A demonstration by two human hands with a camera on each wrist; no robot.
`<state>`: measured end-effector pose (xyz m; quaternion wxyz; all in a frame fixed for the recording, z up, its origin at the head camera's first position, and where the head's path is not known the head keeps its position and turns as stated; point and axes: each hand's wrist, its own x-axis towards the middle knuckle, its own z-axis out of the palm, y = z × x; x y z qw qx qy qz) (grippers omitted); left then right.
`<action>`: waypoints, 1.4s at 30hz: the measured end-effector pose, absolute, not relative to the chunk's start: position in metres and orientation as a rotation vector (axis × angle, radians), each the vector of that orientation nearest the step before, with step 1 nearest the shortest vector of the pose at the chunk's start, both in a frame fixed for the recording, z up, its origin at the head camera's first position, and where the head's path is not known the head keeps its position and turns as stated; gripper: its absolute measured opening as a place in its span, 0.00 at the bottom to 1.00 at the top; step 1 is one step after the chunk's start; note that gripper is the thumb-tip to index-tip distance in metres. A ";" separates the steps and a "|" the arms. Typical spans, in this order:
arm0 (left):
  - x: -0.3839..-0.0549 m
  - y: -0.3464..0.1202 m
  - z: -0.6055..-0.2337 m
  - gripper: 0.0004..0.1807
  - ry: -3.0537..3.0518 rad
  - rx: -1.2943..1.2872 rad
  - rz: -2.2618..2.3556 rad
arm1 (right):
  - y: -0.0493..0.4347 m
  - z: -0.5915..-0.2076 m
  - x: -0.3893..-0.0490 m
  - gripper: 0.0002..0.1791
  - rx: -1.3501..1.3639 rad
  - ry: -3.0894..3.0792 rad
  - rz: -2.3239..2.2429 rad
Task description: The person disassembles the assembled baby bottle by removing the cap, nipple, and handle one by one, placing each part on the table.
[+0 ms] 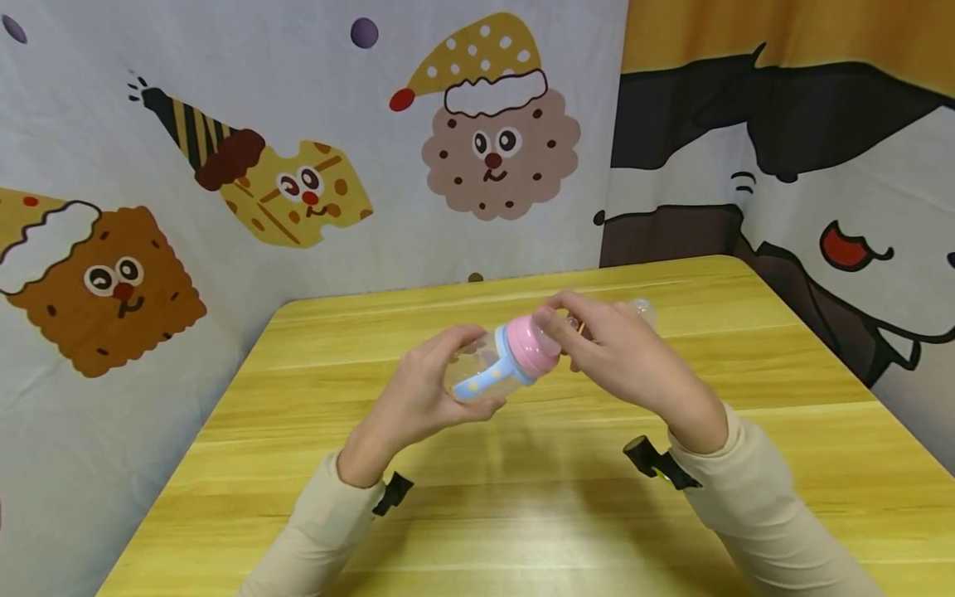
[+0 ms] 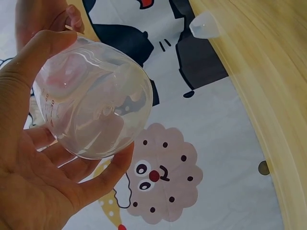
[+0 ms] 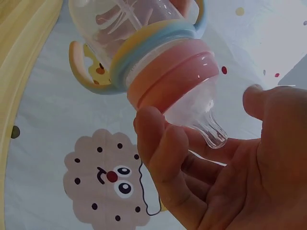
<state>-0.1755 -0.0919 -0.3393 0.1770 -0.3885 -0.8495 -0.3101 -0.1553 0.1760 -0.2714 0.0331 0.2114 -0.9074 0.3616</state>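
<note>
A clear baby bottle (image 1: 477, 365) with a pink collar (image 1: 531, 347) and a blue two-handled ring is tilted above the table, its teat end toward the right hand. My left hand (image 1: 425, 381) grips the bottle's body, thumb on one side and fingers on the other; the left wrist view shows the round clear base (image 2: 105, 110). Around the teat end is my right hand (image 1: 619, 352). In the right wrist view its fingertips (image 3: 149, 122) are right at the collar's edge under the clear teat (image 3: 213, 127), while the thumb (image 3: 254, 100) stands apart.
A clear cap (image 1: 643, 312) stands on the wood-patterned table (image 1: 522, 497) behind the right hand. Cloth with cartoon figures (image 1: 496, 157) hangs beyond the table's far and side edges. A black wrist mount (image 1: 660, 464) is strapped to each sleeve.
</note>
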 end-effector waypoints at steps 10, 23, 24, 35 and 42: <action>-0.176 -0.091 -0.340 0.42 -2.389 -1.128 -0.871 | 0.176 -0.275 -0.157 0.21 0.720 -2.767 1.096; -0.176 -0.091 -0.339 0.41 -2.399 -1.118 -0.914 | 0.186 -0.273 -0.157 0.24 0.905 -2.677 1.244; -0.176 -0.091 -0.338 0.41 -2.401 -1.117 -0.919 | 0.186 -0.274 -0.158 0.25 0.908 -2.674 1.242; -0.176 -0.091 -0.338 0.39 -2.400 -1.133 -0.968 | 0.187 -0.275 -0.158 0.25 0.933 -2.612 1.348; -0.176 -0.091 -0.337 0.39 -2.387 -1.150 -1.017 | 0.189 -0.272 -0.158 0.22 0.924 -2.559 1.290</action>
